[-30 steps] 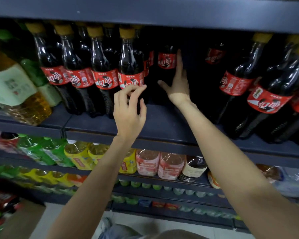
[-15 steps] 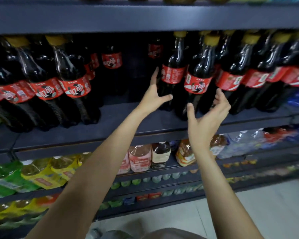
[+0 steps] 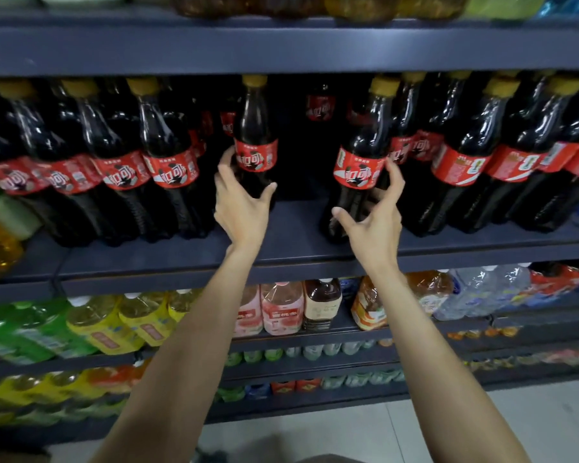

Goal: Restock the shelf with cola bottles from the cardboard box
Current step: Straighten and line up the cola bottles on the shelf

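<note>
L hand (image 3: 243, 202) gripping cola btl (image 3: 255, 142), R hand (image 3: 375, 212) gripping another (image 3: 358, 168), near shelf (image 3: 298, 235) front edge; gap between them remaining unfilled.

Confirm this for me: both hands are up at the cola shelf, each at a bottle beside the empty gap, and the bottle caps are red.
Wrong on the caps: the head view shows yellow caps, and only the labels are red. The rest stands: the left hand and right hand are each at a cola bottle beside the gap in the shelf.
</note>
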